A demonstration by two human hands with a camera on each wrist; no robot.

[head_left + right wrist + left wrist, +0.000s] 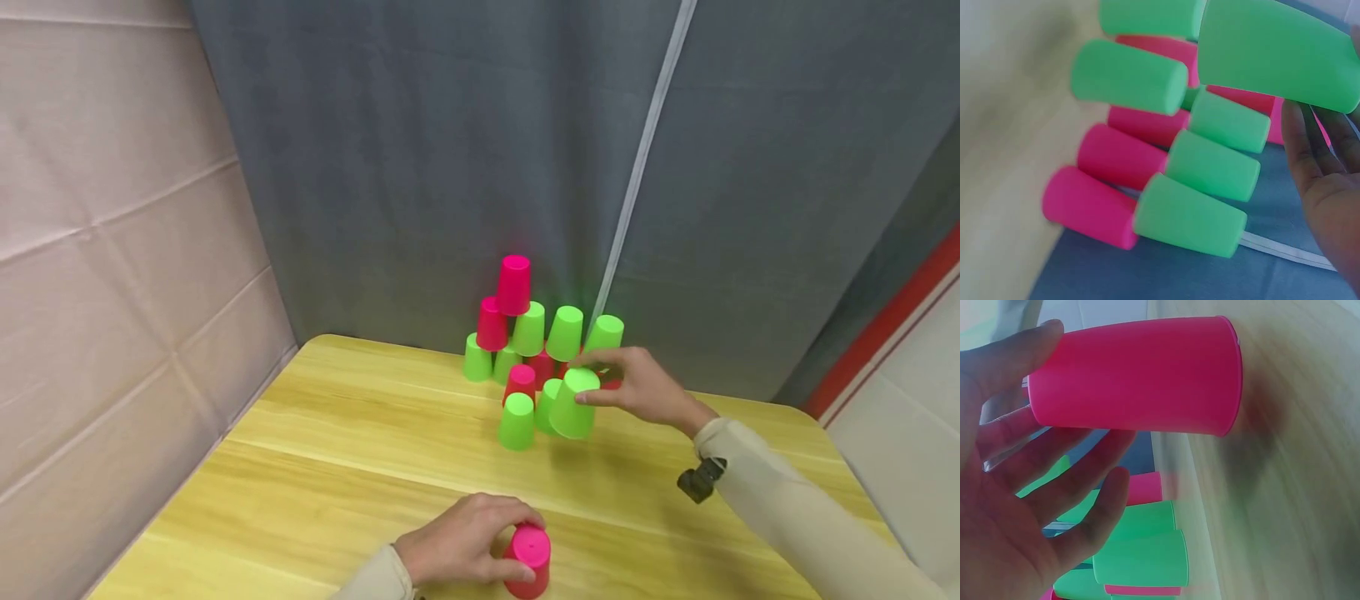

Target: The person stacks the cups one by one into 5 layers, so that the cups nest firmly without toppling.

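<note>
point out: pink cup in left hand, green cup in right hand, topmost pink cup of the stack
pink cup (pixel 529 567), head view, its side wall.
green cup (pixel 573 408), head view, its side wall.
topmost pink cup (pixel 514 285), head view, mid side.

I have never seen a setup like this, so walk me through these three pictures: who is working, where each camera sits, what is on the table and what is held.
No machine here: a person works with two bare hands. The wide picture comes from a camera on their head, looking down at a pale yellow wooden table. The other two come from cameras strapped to each wrist, so everything there looks close and sideways.

At the back of the table stands a stack of upturned green and pink plastic cups, built in tiers.

The left hand grips an upturned pink plastic cup near the front edge; the left wrist view shows it large. The right hand holds a tilted green plastic cup by its top, close against the stack's front.
</note>
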